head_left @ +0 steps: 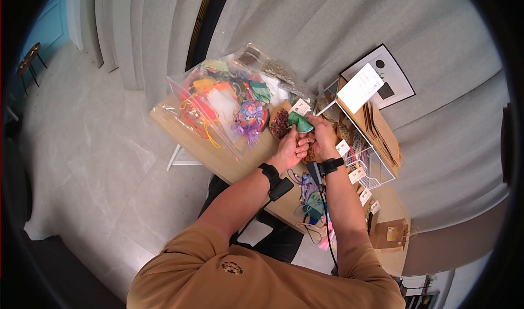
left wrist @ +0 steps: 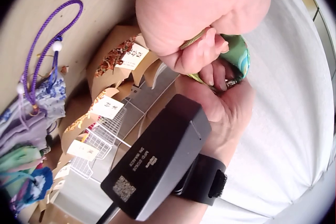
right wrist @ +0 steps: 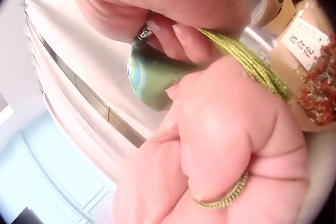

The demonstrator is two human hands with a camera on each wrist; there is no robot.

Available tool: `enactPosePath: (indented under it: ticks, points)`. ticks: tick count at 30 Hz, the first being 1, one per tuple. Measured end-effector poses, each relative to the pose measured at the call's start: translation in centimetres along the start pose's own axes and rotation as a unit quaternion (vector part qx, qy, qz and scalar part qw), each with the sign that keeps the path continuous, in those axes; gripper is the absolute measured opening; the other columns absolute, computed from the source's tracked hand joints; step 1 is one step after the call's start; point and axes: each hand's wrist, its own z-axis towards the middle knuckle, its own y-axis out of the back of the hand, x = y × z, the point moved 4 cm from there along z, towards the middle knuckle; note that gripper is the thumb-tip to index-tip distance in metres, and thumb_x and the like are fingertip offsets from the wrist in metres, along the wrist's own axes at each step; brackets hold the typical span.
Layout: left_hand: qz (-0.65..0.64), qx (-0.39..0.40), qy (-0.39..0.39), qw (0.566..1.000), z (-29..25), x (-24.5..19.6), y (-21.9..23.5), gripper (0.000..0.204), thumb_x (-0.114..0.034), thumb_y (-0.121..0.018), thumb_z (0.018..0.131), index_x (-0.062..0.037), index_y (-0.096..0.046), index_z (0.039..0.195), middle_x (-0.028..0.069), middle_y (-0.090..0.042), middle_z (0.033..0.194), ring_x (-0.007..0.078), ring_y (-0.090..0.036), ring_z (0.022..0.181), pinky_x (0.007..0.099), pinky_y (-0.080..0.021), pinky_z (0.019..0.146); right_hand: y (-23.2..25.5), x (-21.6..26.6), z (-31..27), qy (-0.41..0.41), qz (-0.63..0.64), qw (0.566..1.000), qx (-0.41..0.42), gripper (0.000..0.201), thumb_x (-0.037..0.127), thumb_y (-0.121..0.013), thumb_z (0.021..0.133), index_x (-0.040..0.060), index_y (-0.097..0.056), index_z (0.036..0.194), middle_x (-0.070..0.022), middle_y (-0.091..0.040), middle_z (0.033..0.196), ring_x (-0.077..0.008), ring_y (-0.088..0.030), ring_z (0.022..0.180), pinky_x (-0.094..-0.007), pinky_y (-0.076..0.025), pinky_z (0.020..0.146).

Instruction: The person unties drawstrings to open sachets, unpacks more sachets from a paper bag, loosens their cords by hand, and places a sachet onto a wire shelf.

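A small shiny green pouch [head_left: 300, 123] with a blue swirl is held between both hands above the table. My left hand [head_left: 291, 150] grips it from the near side, fingers curled. Yellow-green cords [right wrist: 247, 61] run from the pouch, and a strand loops around a finger of the left hand [right wrist: 236, 124]. On the far side, my right hand [head_left: 323, 133] pinches the pouch, its fingers bent at the gathered mouth. A small silver bead [right wrist: 145, 34] shows beside the right fingertips. In the left wrist view the green fabric [left wrist: 237, 56] is partly hidden behind both hands.
Left on the table [head_left: 259, 162] lies a clear zip bag [head_left: 210, 99] with colourful pouches. Dried flowers [head_left: 280, 122] stand in paper bags with labels. A white wire rack [head_left: 371, 164] stands right. Corded pouches [head_left: 312, 200] lie at the near edge.
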Motion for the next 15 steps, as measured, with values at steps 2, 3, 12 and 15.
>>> enactPosePath:
  ticks: [2,3,12,15]
  points:
    - [-0.010,-0.004,-0.001,1.000,-0.2,-0.1,-0.1,0.039,-0.047,-0.032,0.100,-0.0147,-0.043,0.082,-0.0046,-0.036,0.059,0.0068,-0.030,0.044,0.0224,-0.024,0.040,0.7,0.1,0.2,0.007,0.017,1.000,-0.022,0.021,0.009,-0.051,0.090,-0.0030,-0.060,0.104,0.0003,-0.052,0.066,-0.0050,-0.032,0.041,-0.0212,-0.026,0.037]
    - [-0.022,-0.012,-0.005,1.000,-0.2,-0.2,0.0,0.039,-0.048,-0.032,0.100,-0.0149,-0.043,0.082,-0.0048,-0.035,0.059,0.0069,-0.029,0.044,0.0225,-0.024,0.040,1.0,0.2,0.2,0.008,0.026,0.999,-0.026,0.020,0.009,-0.051,0.090,-0.0026,-0.060,0.103,0.0005,-0.052,0.066,-0.0049,-0.032,0.041,-0.0212,-0.025,0.037]
    - [-0.011,-0.024,-0.036,0.999,0.2,-0.2,0.4,0.036,-0.047,-0.036,0.099,-0.0156,-0.043,0.084,-0.0049,-0.035,0.059,0.0069,-0.030,0.045,0.0224,-0.023,0.040,1.4,0.8,-0.2,0.002,0.016,1.000,0.014,0.019,0.010,-0.052,0.090,-0.0022,-0.063,0.099,-0.0001,-0.054,0.065,-0.0050,-0.032,0.039,-0.0207,-0.025,0.036]
    - [0.005,-0.022,-0.030,0.999,0.1,-0.1,0.2,0.034,-0.045,-0.036,0.100,-0.0155,-0.044,0.085,-0.0048,-0.036,0.059,0.0066,-0.030,0.045,0.0224,-0.024,0.040,0.8,0.0,-0.3,-0.038,-0.009,0.997,0.073,0.020,0.010,-0.052,0.091,-0.0039,-0.063,0.100,-0.0014,-0.056,0.065,-0.0049,-0.033,0.039,-0.0201,-0.025,0.036]
